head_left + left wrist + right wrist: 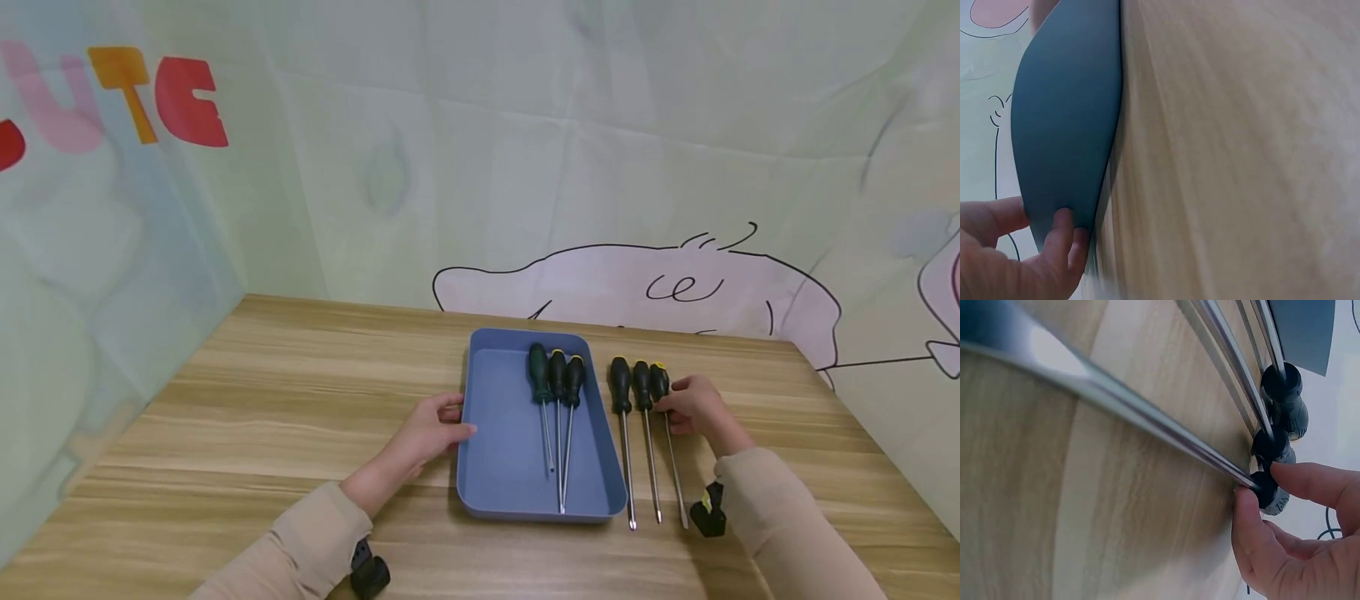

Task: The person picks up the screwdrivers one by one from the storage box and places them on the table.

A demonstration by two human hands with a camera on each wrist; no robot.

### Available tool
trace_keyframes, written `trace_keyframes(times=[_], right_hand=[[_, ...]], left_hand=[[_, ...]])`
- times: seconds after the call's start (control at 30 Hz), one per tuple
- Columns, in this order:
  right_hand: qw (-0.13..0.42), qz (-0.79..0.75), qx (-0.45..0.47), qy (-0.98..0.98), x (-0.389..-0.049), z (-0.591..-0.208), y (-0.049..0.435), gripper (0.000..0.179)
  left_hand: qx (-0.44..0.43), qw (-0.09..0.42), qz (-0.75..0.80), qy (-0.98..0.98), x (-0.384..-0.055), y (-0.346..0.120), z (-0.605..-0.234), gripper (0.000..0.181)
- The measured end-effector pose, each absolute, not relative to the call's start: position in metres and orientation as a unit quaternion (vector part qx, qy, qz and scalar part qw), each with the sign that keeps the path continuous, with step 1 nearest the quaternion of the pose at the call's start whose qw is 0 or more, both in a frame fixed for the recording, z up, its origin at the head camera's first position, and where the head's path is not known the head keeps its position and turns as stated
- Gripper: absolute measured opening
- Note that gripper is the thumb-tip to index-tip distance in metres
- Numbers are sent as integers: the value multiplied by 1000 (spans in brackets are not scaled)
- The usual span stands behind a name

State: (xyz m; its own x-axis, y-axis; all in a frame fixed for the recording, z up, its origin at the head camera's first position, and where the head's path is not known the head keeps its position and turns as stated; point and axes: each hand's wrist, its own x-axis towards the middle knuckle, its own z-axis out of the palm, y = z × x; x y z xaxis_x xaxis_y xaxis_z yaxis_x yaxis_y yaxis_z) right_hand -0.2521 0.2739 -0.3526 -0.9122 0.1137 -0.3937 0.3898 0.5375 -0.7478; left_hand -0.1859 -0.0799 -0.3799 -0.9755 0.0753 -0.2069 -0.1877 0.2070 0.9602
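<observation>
My left hand (422, 433) holds the left wall of a blue tray (495, 467), thumb over the rim and fingers against the outside. In the left wrist view those fingers press the tray's side wall (1066, 125). Right of the tray, three screwdrivers lie side by side on the table. My right hand (696, 408) pinches the rightmost screwdriver (659, 382) at the lower end of its dark handle. Beside it lie a middle screwdriver (642, 385) and a left screwdriver (620, 385). In the right wrist view, thumb and finger are on either side of the handle (1266, 487).
Inside the tray, on its right side, lie a green-handled screwdriver (538, 371) and two dark-handled ones with yellow ends, a middle one (557, 375) and a right one (574, 379). The wooden table (315, 375) meets a printed cloth backdrop (337, 167) behind and at the sides.
</observation>
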Motion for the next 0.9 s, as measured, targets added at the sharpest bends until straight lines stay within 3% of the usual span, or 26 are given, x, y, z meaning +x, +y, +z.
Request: trace_keyframes(times=[0.53,0.9], right_hand=[[155,-483,123,853,-245,-341,287,66],[141,-476,69,865,-237,-325,269,59]], left_hand=[[-32,106,623,774,-186,-81,-378,50],[-32,107,620,776,-185,-81,-378,50]])
